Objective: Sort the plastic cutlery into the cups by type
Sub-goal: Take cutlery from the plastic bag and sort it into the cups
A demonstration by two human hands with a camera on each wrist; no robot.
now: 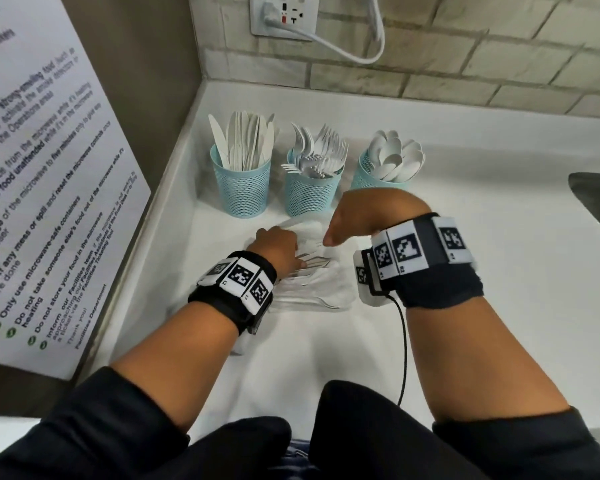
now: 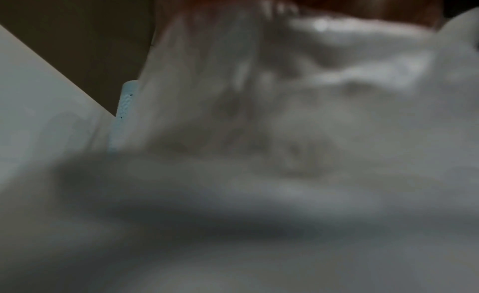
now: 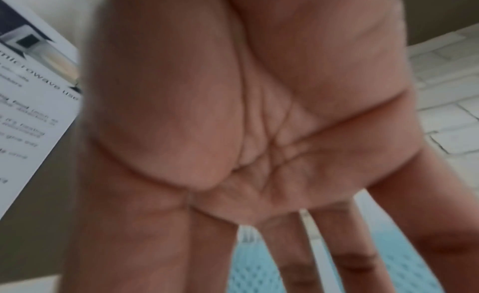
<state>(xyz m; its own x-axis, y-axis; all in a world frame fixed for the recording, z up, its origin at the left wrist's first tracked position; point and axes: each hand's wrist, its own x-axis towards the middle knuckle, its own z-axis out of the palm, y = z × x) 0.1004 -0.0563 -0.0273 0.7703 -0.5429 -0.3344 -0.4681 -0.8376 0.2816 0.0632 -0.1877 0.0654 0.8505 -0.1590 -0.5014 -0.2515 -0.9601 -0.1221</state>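
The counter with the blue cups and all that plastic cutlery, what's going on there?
A person is sorting white plastic cutlery on a white counter. Three blue mesh cups already stand filled: the knife cup, the fork cup and the spoon cup. The left hand rests on the loose cutlery pile in front of them; its grip is hidden. The right hand hovers open above the pile, holding nothing.

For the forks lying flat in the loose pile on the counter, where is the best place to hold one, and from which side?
Probably by the handle, from above. The loose pile of cutlery lies flat on the white counter, overlapping, under the left hand, so a thumb-and-finger pinch on a bare handle end looks easiest. The forks in the middle cup stand tines up, so a grip on the handle suits dropping it in. The open right hand is free.
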